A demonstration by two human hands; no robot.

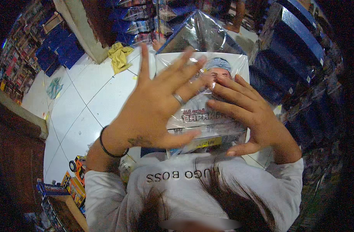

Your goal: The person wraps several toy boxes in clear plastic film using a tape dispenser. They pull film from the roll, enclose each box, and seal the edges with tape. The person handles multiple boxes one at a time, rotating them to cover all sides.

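In front of my chest is a white printed box wrapped in clear plastic, with a picture of a person in a blue cap on it. My left hand is over its left side, open with fingers spread; a ring and a dark wristband show. Across the right side reaches my right hand, its fingers stretched out and the thumb apart. Neither hand grips anything. Whether the fingers press on the plastic or hover just above it, I cannot tell. Beyond the box, shiny clear plastic film rises to a point.
White floor tiles spread to the left, with a yellow cloth and a greenish cloth lying there. An orange toy truck stands at lower left. Dark blue shelving lines the right; packed shelves are at far left.
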